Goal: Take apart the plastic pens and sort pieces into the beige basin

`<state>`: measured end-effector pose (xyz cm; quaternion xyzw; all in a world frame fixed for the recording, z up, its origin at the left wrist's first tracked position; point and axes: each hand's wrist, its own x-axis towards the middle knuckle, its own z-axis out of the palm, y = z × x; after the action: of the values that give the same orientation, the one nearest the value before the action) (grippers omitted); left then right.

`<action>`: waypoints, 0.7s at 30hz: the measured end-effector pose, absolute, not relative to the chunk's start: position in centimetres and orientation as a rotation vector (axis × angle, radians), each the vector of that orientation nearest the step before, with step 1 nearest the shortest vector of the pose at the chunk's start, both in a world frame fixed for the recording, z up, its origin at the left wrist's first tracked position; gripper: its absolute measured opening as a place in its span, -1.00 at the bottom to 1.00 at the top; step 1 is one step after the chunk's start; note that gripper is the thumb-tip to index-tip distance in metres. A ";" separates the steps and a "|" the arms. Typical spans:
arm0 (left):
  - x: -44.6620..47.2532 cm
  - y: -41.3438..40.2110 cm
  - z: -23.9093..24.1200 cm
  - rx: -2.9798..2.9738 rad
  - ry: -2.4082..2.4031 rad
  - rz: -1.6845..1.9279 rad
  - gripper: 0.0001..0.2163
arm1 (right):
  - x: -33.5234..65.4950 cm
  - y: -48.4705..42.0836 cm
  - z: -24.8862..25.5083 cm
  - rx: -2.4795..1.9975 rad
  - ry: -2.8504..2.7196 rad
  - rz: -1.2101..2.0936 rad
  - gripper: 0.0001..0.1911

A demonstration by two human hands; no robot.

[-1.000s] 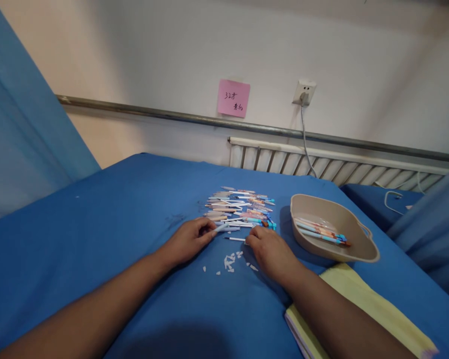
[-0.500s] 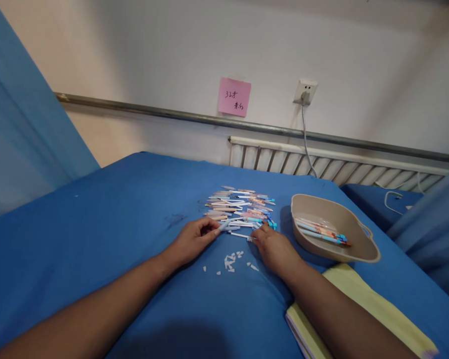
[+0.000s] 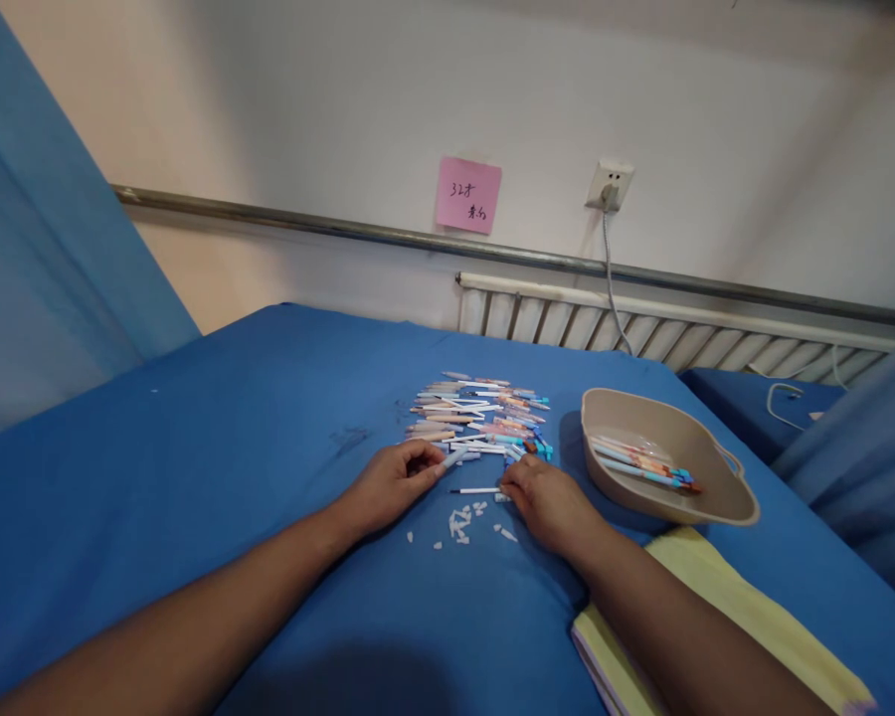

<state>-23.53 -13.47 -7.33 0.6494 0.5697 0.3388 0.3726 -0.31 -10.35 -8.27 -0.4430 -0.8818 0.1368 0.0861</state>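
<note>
My left hand (image 3: 395, 482) is closed on a pale blue-grey pen barrel (image 3: 455, 457), pinched between thumb and fingers at the near edge of a pile of pens. Opposite it, my right hand (image 3: 546, 494) pinches a thin white pen refill (image 3: 478, 490), its dark tip pointing left. Part of the refill's right end is hidden by my fingers. Beyond both hands lies the pile of pen parts (image 3: 447, 419), with barrels, white refills and colourful clip ends mixed together. Several small white pieces (image 3: 460, 522) are scattered on the blue cloth in front of the hands.
A beige basket (image 3: 667, 512) with several pens inside stands to the right. A folded yellow cloth (image 3: 716, 597) lies under my right forearm. Behind the blue-covered surface (image 3: 268, 398) are a metal rail (image 3: 343, 227), a radiator (image 3: 559, 318) and a socket with a cable (image 3: 610, 186).
My right hand has drawn the white refill slightly toward me, away from the pile. The barrel in my left hand has shifted a little to the right.
</note>
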 end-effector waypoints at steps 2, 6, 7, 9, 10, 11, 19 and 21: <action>-23.5 -13.5 -7.2 1.668 1.459 0.856 -0.72 | -0.3 -10.4 -8.1 -1.315 -2.627 0.422 -0.79; -23.5 -13.6 -7.2 1.678 1.456 0.848 -0.73 | -0.2 -10.8 -7.6 -1.320 -2.638 0.391 -0.80; -23.5 -13.6 -7.2 1.683 1.460 0.850 -0.74 | -0.1 -10.8 -7.6 -1.321 -2.646 0.383 -0.80; -23.5 -13.6 -7.2 1.696 1.467 0.850 -0.74 | 0.0 -10.9 -7.5 -1.322 -2.666 0.357 -0.80; -23.5 -13.6 -7.2 1.701 1.467 0.848 -0.74 | 0.0 -10.9 -7.5 -1.328 -2.674 0.340 -0.80; -23.5 -13.6 -7.2 1.706 1.466 0.845 -0.73 | 0.1 -10.8 -7.6 -1.336 -2.680 0.323 -0.81; -23.3 -13.3 -7.7 1.728 1.461 0.843 -0.75 | -0.7 -9.8 -7.3 -1.296 -2.773 0.189 -0.83; -23.3 -13.1 -7.8 1.735 1.449 0.839 -0.75 | -1.0 -9.8 -7.1 -1.245 -2.795 0.125 -0.80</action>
<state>-23.33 -13.14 -7.81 0.6722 0.5613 0.3251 0.3570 -1.02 -9.80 -7.15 -0.4062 -0.9120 0.0406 0.0397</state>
